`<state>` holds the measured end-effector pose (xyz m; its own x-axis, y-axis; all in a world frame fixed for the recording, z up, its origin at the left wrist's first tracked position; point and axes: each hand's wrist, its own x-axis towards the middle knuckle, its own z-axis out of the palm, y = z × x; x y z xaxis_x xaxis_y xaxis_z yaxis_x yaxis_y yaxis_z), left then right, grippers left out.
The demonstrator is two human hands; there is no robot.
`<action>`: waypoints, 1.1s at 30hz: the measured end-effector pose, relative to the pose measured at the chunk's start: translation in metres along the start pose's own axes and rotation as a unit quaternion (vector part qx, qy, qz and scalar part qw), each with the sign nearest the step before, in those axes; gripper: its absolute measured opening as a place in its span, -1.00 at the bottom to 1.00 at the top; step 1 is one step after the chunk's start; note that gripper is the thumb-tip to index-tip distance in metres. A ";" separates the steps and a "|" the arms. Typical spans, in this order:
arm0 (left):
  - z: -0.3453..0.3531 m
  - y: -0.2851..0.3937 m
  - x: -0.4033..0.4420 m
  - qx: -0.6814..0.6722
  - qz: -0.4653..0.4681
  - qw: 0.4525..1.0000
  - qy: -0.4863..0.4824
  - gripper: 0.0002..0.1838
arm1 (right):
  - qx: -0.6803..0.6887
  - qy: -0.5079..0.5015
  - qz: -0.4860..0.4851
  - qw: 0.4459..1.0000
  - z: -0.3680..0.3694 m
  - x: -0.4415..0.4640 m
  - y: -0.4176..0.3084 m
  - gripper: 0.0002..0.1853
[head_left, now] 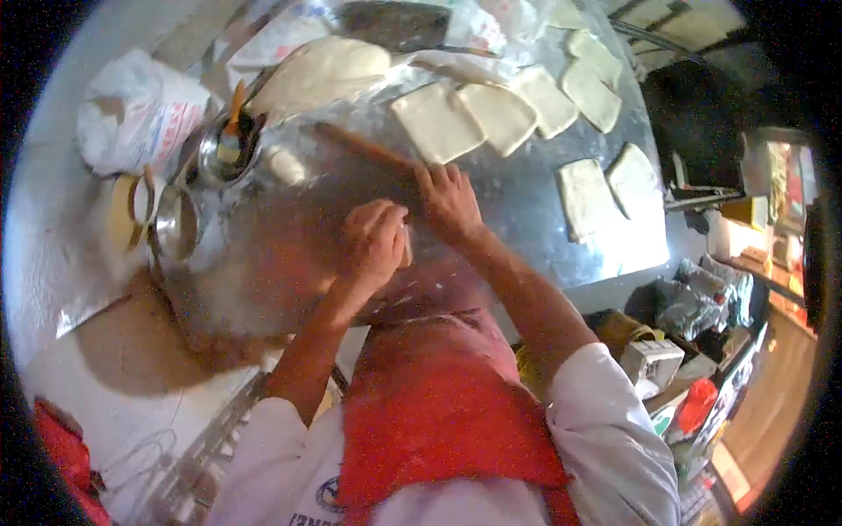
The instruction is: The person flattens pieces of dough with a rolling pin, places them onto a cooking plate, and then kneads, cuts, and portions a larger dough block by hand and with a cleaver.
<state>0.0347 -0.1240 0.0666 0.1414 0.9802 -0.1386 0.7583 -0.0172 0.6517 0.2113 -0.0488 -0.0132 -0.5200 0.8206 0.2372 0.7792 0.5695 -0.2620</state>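
My left hand (375,238) is closed low over the near part of the metal worktop. A pale piece of dough (405,249) shows at its right side, mostly hidden by the fingers. My right hand (450,203) lies just beyond and to the right, its fingers over the near end of a wooden rolling pin (364,145). The pin slants away to the far left. Flat dough pieces (438,122) lie in an overlapping row past my right hand, and two more dough pieces (586,198) rest at the right. A small dough lump (286,165) sits left of the pin.
A large dough mass (324,74) lies at the back left. Left of it stand a metal bowl (230,151) with a brush (235,114) in it, another metal container (177,223) and a white plastic bag (136,114). The worktop's right edge (660,219) borders shelves and boxes.
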 end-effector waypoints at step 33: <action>0.036 -0.008 0.003 0.234 -0.004 0.970 0.067 -0.07 | -0.037 -0.028 0.300 0.953 -0.108 -0.153 0.058 -0.46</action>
<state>0.0519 -0.1276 0.0341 0.0740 0.9970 -0.0233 0.9693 -0.0664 0.2367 0.3739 -0.1464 0.0367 0.0105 0.9998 0.0150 0.9635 -0.0061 -0.2678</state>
